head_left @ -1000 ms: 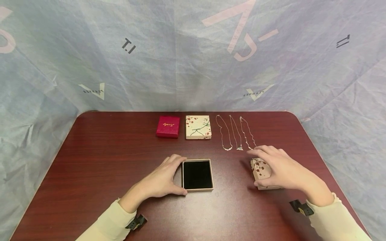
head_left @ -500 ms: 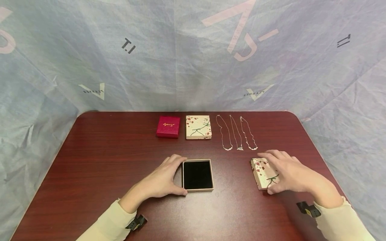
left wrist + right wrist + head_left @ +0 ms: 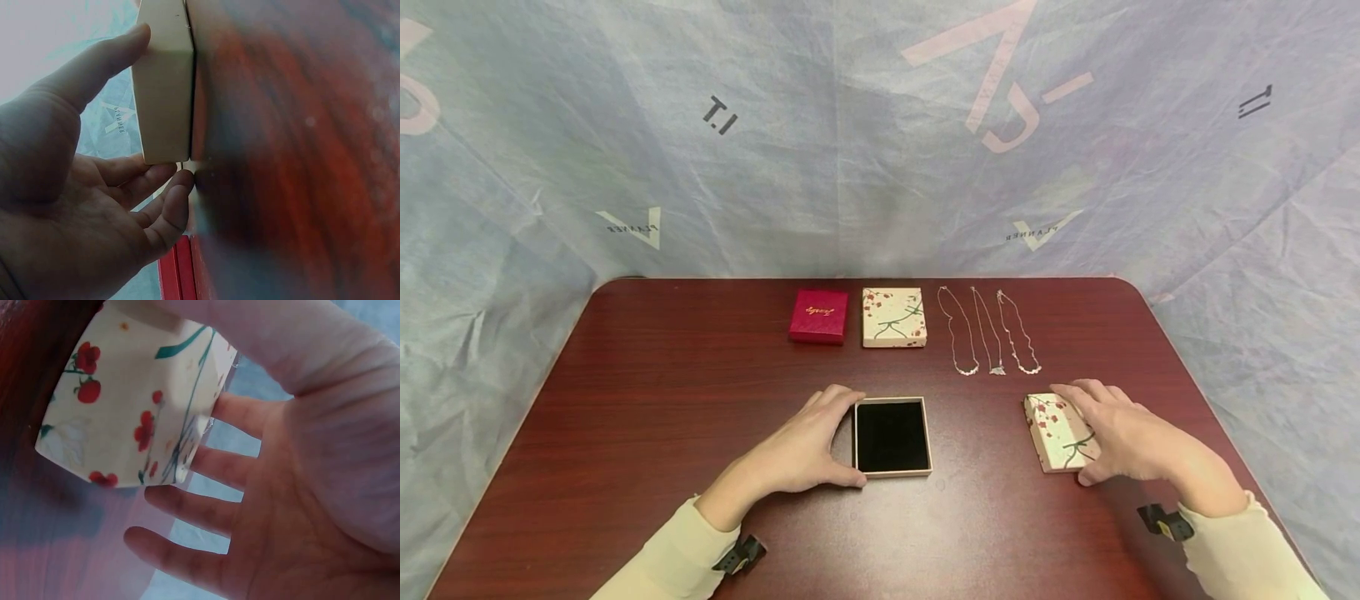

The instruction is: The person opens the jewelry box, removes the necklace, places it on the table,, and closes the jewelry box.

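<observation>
My left hand [image 3: 797,442] holds the left side of a square jewelry box base [image 3: 927,437] with a black lining, thumb at the near edge and fingers at the far edge. The left wrist view shows the pale side wall of the base [image 3: 165,106] beside the thumb, with the fingers curled at its corner. At the right lies the cream lid [image 3: 1060,433], printed with red blossoms and a green bow. My right hand [image 3: 1131,437] spans the lid's right part with spread, fairly straight fingers. In the right wrist view, the thumb overlaps the flowered lid [image 3: 125,406].
A red jewelry box [image 3: 818,317] and a closed cream flowered box [image 3: 893,317] stand toward the table's back. Several fine chains lie to their right, among them a necklace [image 3: 976,367]. A grey printed cloth [image 3: 835,167] hangs behind the brown table [image 3: 662,375].
My right hand has slid right along the lid, uncovering more of its printed top. The lid stays put on the table. My left hand and the box base have not moved.
</observation>
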Demonstrator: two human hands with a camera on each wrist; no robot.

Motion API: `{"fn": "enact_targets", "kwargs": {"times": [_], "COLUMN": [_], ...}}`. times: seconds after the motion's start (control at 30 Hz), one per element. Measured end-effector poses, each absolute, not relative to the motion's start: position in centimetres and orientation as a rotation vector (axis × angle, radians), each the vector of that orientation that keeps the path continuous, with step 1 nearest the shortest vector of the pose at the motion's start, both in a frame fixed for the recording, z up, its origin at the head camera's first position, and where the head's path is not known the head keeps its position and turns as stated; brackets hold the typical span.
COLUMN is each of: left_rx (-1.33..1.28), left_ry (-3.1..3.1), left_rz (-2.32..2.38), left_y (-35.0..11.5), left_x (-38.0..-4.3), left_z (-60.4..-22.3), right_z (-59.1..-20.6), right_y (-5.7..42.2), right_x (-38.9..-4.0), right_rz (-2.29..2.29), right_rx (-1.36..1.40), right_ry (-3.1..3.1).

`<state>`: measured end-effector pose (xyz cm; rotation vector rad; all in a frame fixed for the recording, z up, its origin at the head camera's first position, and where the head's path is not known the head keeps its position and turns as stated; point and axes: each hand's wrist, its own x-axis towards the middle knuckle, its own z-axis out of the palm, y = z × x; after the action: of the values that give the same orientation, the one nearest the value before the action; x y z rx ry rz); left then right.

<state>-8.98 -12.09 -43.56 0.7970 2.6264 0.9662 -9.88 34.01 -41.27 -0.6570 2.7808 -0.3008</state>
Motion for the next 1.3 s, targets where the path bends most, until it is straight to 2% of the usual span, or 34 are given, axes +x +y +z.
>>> {"fn": "enact_targets", "kwargs": {"times": [0.77, 1.3], "left_rx": [0.807, 0.814], "left_ry": [2.626, 2.634], "left_rz": [0.975, 0.959], "left_y": [-12.1, -12.1], "left_x": [-8.9, -9.0], "left_z": [-43.8, -43.8], "right_z": [-41.4, -40.4], "right_y": [33.8, 31.2], "right_x": [-10.3, -11.0], "right_rz": [-0.313, -0.404], "right_rx": [-0.758, -0.898], "right_ry": [2.825, 2.898]}}
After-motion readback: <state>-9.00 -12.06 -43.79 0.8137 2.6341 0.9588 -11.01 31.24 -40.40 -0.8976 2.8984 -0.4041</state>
